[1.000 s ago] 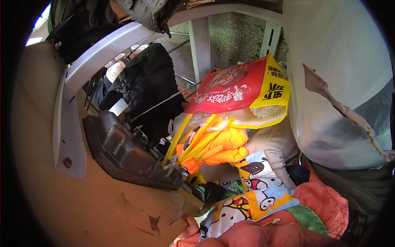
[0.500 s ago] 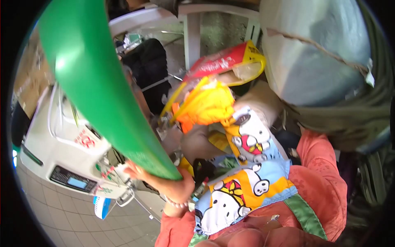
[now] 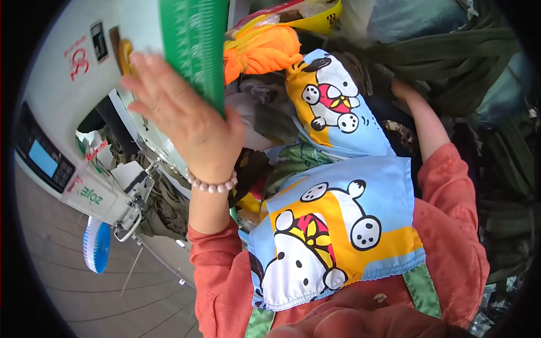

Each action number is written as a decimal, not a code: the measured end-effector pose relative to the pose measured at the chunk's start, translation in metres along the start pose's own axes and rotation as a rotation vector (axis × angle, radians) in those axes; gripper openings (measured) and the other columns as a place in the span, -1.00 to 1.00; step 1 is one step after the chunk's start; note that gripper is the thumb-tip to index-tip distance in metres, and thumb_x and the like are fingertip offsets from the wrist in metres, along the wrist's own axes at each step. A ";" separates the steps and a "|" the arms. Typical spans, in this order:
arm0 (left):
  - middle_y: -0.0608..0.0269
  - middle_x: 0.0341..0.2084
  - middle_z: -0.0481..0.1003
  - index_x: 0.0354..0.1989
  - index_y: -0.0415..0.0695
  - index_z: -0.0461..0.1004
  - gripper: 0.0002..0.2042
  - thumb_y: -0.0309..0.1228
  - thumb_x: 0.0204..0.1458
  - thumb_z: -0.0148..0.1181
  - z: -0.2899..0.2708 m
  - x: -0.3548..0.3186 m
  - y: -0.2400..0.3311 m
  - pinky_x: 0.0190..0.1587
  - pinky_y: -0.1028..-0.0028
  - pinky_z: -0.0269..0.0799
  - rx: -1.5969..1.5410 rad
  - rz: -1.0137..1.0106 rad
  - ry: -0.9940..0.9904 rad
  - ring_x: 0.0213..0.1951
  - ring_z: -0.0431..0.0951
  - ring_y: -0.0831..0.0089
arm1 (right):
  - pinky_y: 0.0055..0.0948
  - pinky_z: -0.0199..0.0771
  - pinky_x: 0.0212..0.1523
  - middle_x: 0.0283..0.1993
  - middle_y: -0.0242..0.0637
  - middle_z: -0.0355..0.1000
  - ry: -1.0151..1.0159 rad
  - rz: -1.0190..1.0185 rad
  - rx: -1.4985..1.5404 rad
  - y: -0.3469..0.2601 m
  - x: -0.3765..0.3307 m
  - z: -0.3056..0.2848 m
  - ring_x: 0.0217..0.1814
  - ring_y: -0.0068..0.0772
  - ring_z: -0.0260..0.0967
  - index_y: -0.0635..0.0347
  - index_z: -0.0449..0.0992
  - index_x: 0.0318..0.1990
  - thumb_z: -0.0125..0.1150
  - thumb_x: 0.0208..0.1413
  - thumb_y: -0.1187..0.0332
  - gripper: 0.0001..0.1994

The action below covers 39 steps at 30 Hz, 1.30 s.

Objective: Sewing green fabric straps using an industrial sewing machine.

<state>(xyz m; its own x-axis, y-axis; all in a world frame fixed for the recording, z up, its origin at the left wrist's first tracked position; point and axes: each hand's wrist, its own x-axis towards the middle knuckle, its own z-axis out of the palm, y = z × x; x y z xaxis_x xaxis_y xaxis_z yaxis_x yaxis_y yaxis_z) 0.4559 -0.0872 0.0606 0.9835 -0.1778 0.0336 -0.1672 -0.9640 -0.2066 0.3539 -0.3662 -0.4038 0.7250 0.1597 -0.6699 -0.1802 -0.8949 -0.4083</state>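
My left hand is raised, back of the hand upward and fingers stretched, with a beaded bracelet on the wrist. A long green plastic ruler with pale scale marks has its lower end in the crook between my thumb and forefinger. It stands up past the upper edge of the view. My right hand reaches into dark olive cloth at the right; its fingers are hidden there. A bright orange cloth bundle lies beyond my lap, right of the ruler.
A white sewing machine with a control panel stands at the left, and a blue-and-white wheel sits below it. A red-and-yellow bag lies at the back. Plastic-wrapped bundles are at the far right.
The view has turned toward the sewing machine. The ruler now shows its scale marks and stands more upright. My left hand has risen, and my right forearm now shows.
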 end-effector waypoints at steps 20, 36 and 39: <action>-0.08 0.17 0.35 0.15 -0.32 0.33 -0.50 -0.53 -0.03 0.18 -0.003 -0.296 -0.035 0.35 -0.12 -0.18 -0.341 -0.391 0.449 0.29 0.22 -0.08 | -0.61 0.39 -0.26 -0.30 -0.29 0.47 -0.106 -0.430 1.364 -0.228 -0.227 -0.274 -0.38 -0.58 0.40 0.25 0.40 -0.27 0.20 0.06 0.53 -0.89; 0.09 0.09 0.44 0.02 -0.20 0.46 -0.65 -0.37 0.05 0.21 0.031 -0.303 -0.042 0.27 0.08 0.18 -0.379 -0.400 0.561 0.16 0.42 0.23 | -0.26 0.39 -0.07 -0.21 -0.16 0.48 0.834 -1.239 -0.286 -0.457 -0.163 -0.259 -0.12 -0.13 0.40 0.21 0.54 -0.16 0.23 -0.02 0.49 -0.78; 0.11 0.06 0.46 -0.02 -0.19 0.50 -0.71 -0.35 0.11 0.12 0.032 -0.308 -0.039 0.25 0.18 0.25 -0.324 -0.328 0.580 0.15 0.44 0.25 | -0.25 0.39 -0.03 -0.15 -0.16 0.49 0.872 -1.233 -0.260 -0.452 -0.169 -0.256 -0.08 -0.13 0.40 0.21 0.55 -0.16 0.24 -0.02 0.48 -0.78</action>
<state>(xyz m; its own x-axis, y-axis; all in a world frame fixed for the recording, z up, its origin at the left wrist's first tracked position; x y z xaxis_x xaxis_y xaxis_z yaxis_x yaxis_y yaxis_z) 0.1612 0.0111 0.0268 0.8072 0.1397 0.5735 0.0283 -0.9796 0.1987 0.4824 -0.0955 0.0526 0.5000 0.6306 0.5936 0.8581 -0.4534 -0.2411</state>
